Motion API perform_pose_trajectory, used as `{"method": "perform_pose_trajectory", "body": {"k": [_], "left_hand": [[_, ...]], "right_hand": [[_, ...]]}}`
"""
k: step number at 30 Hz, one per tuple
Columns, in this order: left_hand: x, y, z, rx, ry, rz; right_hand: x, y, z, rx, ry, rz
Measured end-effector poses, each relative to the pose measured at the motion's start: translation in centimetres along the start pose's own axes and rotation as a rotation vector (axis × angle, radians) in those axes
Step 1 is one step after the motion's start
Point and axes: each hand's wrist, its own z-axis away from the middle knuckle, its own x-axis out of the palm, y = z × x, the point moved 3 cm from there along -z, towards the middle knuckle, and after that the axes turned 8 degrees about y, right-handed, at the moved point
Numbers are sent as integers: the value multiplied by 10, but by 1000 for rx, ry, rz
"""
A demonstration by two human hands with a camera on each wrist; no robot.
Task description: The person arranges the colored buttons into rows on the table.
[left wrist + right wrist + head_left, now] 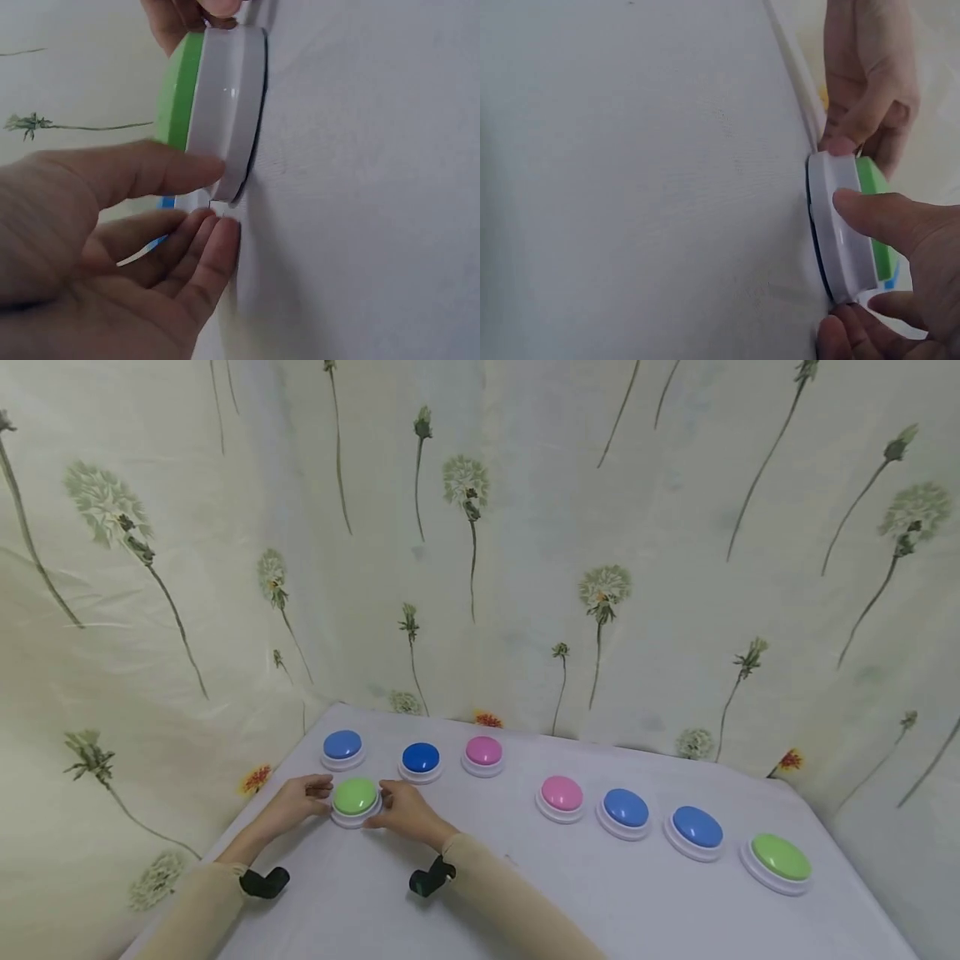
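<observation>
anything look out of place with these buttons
One: the green button between the left hand and right hand sits nearer than the back row of three, out of line. Nothing looks spilled or damaged.

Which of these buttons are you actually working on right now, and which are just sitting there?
In hand:
near green button, held at its white base by the left hand and right hand

Lying about:
back row: light blue button, dark blue button, pink button
right row: second pink button, two blue buttons, far green button
</observation>
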Motion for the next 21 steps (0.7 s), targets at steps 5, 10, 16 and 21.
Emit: {"method": "perform_pose_trajectory", "body": {"k": [5,10,16,21], "left_hand": [[4,-3,-2,7,-92,20],[5,-5,-1,33,-147,29],[7,-6,0,78,-136,20],[8,-3,2,73,-123,0]], "right_hand": [[6,-1,-6,7,19,21],[9,3,-6,47,45,4],[8,3,-4,35,50,-2],[3,-1,-3,1,49,-7]]}}
